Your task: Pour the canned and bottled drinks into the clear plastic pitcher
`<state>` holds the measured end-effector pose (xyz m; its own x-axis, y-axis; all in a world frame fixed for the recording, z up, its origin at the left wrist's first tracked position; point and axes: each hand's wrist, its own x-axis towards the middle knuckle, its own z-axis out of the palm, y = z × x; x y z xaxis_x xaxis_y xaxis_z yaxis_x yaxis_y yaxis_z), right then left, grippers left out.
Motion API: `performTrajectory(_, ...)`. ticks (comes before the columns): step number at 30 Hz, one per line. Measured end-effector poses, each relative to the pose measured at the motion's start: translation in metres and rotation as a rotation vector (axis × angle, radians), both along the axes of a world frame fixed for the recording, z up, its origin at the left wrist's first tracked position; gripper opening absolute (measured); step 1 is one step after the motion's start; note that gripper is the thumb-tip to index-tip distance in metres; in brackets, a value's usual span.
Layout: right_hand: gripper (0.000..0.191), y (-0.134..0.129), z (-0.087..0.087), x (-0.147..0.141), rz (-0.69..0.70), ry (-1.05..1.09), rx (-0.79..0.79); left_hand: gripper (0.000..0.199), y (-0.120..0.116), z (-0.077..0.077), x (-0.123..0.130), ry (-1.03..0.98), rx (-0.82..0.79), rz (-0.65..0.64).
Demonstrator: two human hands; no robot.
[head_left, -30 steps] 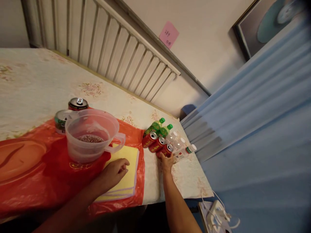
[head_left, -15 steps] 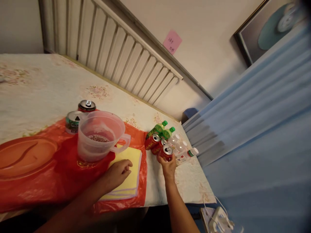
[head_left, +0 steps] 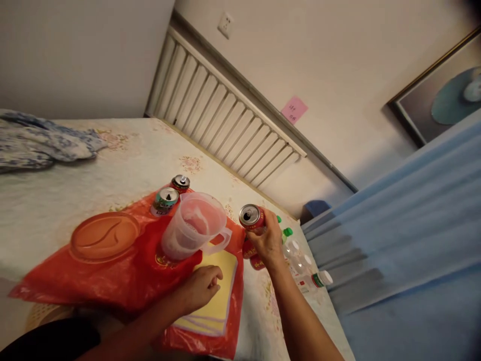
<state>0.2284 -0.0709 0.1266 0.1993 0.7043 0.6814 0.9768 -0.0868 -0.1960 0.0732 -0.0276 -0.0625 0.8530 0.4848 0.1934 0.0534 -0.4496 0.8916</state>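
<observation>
My right hand [head_left: 268, 238] is closed around a red drink can [head_left: 251, 216], its opened top tilted toward the camera, and holds it above the table. Behind and below this hand stand more red cans [head_left: 249, 249], partly hidden by it. With fingers loosely curled and nothing seen in them, my left hand [head_left: 206, 286] rests over a stack of yellow sheets [head_left: 225, 301] with pale purple edges. Beyond it a clear plastic measuring jug [head_left: 180, 233] with some foamy liquid stands on red plastic. A green can [head_left: 164, 201] and another red can [head_left: 181, 183] stand behind the jug.
Green-capped bottles [head_left: 287, 232] and clear bottles [head_left: 300, 261] stand at the right. A round orange lid-like disc [head_left: 105, 235] lies on the red plastic sheet [head_left: 90, 281]. Patterned cloth [head_left: 45, 140] lies at the far left. A radiator [head_left: 225, 118] and blue curtain [head_left: 406, 240] border the table.
My right hand has lifted the red can off the table, away from the other red cans and toward the jug. My left hand stays over the yellow sheets. The view has shifted left.
</observation>
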Motion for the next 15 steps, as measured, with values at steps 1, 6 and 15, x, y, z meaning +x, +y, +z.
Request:
performTrajectory(1, 0.056, 0.006, 0.004, -0.003, 0.023, -0.047, -0.023, 0.018, 0.0, 0.002, -0.001, 0.001, 0.0, 0.003)
performTrajectory(6, 0.065, 0.026, 0.017, -0.013, 0.136, -0.286, -0.107, 0.02, -0.001, 0.015, -0.008, 0.049, -0.009, 0.0)
performTrajectory(15, 0.052, 0.049, 0.037, -0.023, 0.232, -0.641, -0.08, 0.025, -0.002, 0.02, -0.01, 0.054, -0.013, 0.017)
